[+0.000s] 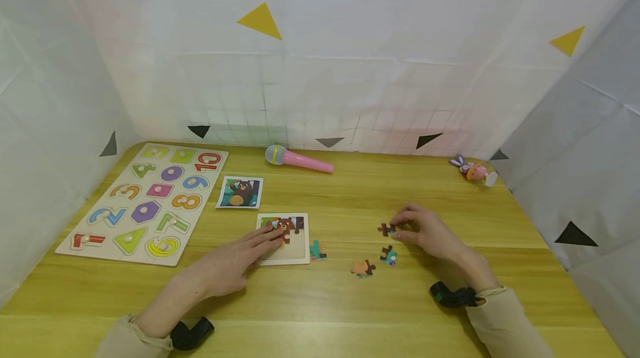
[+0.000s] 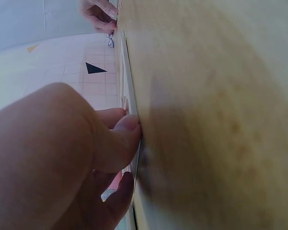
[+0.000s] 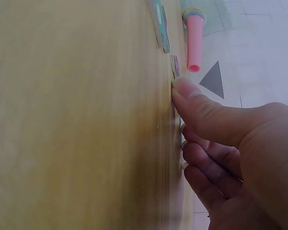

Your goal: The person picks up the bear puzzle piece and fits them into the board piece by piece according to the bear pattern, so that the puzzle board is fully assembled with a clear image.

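Note:
My left hand (image 1: 232, 260) rests on a small wooden puzzle tray (image 1: 295, 261), with its fingers laid across a partly assembled bear picture (image 1: 284, 223). The left wrist view shows the thumb (image 2: 127, 136) against the tray's edge. To the right, my right hand (image 1: 427, 230) pinches a dark brown puzzle piece (image 1: 385, 229) at its right side, low on the table. Three loose pieces lie between the hands: a teal piece (image 1: 317, 250) beside the tray, an orange and brown piece (image 1: 363, 268), and a brown and teal piece (image 1: 388, 256).
A bear picture card (image 1: 240, 192) lies behind the tray. At the left is a wooden number and shape board (image 1: 150, 202). Farther back lie a pink toy microphone (image 1: 305, 162) and, at the right, a purple rabbit toy (image 1: 472, 170). White cloth walls (image 1: 350, 85) border the table.

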A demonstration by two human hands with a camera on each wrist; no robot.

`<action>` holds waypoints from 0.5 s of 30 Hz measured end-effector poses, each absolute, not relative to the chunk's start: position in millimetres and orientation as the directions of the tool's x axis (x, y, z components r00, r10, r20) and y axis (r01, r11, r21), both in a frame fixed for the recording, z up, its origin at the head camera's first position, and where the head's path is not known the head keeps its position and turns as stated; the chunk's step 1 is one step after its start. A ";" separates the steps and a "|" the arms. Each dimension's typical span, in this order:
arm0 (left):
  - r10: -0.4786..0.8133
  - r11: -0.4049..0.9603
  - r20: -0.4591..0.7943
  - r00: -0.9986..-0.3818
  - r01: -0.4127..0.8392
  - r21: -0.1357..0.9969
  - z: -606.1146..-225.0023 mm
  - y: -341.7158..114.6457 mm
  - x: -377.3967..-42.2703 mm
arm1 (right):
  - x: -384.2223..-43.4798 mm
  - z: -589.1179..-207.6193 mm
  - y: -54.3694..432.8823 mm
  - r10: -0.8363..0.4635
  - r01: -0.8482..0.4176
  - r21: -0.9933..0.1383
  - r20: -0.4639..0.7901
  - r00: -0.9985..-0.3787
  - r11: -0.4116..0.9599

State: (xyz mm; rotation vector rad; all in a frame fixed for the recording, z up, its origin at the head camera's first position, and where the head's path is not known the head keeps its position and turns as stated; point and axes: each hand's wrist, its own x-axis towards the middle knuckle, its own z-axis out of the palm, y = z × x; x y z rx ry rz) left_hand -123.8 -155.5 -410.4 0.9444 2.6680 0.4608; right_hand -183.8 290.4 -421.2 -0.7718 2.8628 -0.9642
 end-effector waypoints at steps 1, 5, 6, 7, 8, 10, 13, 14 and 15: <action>0.645 0.736 -0.149 -0.750 0.558 0.383 -410.4 -155.5 -123.9 | -183.9 -421.2 290.5 -0.461 -0.446 -0.574 0.129 -0.878 0.687; 0.643 0.737 -0.150 -0.751 0.555 0.386 -410.1 -155.1 -124.0 | -184.6 -422.2 291.3 -0.461 -0.445 -0.572 0.127 -0.878 0.689; 0.643 0.737 -0.150 -0.751 0.553 0.388 -409.9 -155.1 -124.0 | -184.7 -422.5 291.5 -0.461 -0.444 -0.573 0.127 -0.878 0.689; 0.642 0.737 -0.149 -0.752 0.552 0.391 -409.8 -154.9 -123.9 | -185.0 -422.8 291.6 -0.461 -0.444 -0.574 0.127 -0.879 0.689; 0.641 0.737 -0.149 -0.753 0.551 0.392 -409.7 -154.9 -123.9 | -185.2 -423.1 291.7 -0.460 -0.444 -0.572 0.126 -0.879 0.690; 0.640 0.738 -0.148 -0.754 0.550 0.392 -409.6 -154.8 -123.6 | -185.7 -423.6 291.7 -0.460 -0.443 -0.570 0.125 -0.879 0.692; 0.638 0.740 -0.146 -0.756 0.548 0.390 -409.4 -154.6 -122.8 | -185.9 -423.6 291.5 -0.460 -0.441 -0.568 0.121 -0.880 0.695; 0.636 0.741 -0.145 -0.758 0.548 0.388 -409.4 -154.6 -122.6 | -185.9 -423.4 291.3 -0.460 -0.441 -0.567 0.121 -0.880 0.695; 0.636 0.741 -0.144 -0.758 0.548 0.388 -409.3 -154.5 -122.4 | -185.8 -423.3 291.1 -0.460 -0.441 -0.567 0.121 -0.880 0.696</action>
